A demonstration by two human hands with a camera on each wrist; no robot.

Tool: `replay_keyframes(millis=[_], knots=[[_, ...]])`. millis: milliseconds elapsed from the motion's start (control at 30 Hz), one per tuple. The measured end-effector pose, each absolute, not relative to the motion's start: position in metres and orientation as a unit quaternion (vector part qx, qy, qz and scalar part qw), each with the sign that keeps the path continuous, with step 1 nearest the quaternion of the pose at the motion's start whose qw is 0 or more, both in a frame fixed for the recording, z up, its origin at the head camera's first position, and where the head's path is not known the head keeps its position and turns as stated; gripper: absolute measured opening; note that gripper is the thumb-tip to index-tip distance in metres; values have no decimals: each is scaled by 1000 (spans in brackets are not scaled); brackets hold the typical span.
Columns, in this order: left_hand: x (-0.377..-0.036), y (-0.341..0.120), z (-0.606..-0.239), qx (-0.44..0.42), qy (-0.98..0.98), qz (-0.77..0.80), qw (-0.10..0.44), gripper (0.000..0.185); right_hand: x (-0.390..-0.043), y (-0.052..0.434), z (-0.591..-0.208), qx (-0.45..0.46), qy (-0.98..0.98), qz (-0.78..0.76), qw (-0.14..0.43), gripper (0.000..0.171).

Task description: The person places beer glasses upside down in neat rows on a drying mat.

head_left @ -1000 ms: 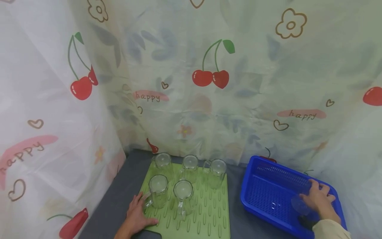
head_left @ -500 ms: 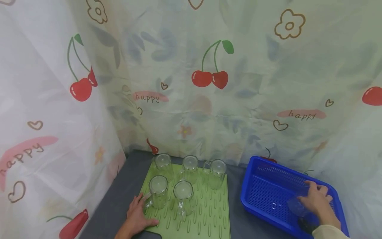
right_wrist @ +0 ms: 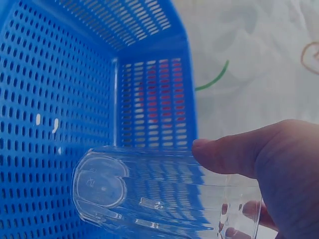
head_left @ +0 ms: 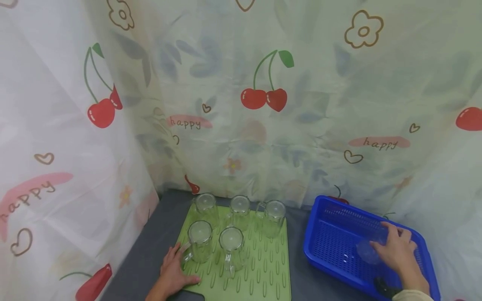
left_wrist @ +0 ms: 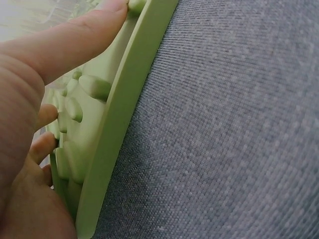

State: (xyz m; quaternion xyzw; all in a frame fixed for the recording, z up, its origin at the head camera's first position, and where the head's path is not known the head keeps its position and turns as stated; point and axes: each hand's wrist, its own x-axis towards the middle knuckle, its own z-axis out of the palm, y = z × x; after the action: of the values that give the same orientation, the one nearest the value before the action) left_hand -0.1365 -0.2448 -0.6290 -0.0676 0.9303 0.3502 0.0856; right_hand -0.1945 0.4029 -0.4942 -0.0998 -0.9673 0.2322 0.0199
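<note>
Over the blue basket (head_left: 314,251), my right hand (head_left: 397,248) grips a clear faceted glass mug (right_wrist: 144,191). In the right wrist view it lies on its side, base toward the basket's floor, thumb along its wall and fingers seen through the glass near the rim; no handle shows. My left hand (head_left: 173,269) rests at the near left corner of a green drying mat (head_left: 263,267). Its thumb (left_wrist: 84,40) presses the ribbed top beside the edge, fingers spread along the left side close to a mug handle. Several upside-down glass mugs (head_left: 231,242) stand on the mat.
Dark grey cloth (head_left: 147,246) covers the table under mat and basket. A patterned curtain (head_left: 316,113) rises right behind them and along the left side. A dark flat object (head_left: 186,296) lies at the mat's near left corner.
My right hand has shifted slightly left inside the basket with the glass mug in it. The left hand and the mugs on the mat have stayed in place.
</note>
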Motion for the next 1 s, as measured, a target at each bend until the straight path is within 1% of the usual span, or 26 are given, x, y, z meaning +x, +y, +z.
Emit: replay_keyframes(millis=[100, 233, 400, 600, 733, 1000], knots=[[-136, -245, -630, -67, 931, 349, 84, 124, -191, 397, -492, -81, -968, 232, 48, 76], [-136, -245, -631, -65, 930, 353, 80, 123, -187, 388, -485, -66, -967, 237, 68, 75], [-136, -244, -630, -65, 929, 357, 79, 124, -182, 376, -473, -63, -965, 241, 85, 76], [-135, -244, -629, -63, 934, 344, 74, 123, -178, 363, -460, -65, -962, 249, 89, 79], [-134, -243, -628, -59, 935, 343, 71, 123, -176, 355, -458, -56, -959, 255, 109, 81], [-136, -245, -628, -66, 929, 355, 83, 123, -174, 335, -457, -46, -952, 268, 141, 81]])
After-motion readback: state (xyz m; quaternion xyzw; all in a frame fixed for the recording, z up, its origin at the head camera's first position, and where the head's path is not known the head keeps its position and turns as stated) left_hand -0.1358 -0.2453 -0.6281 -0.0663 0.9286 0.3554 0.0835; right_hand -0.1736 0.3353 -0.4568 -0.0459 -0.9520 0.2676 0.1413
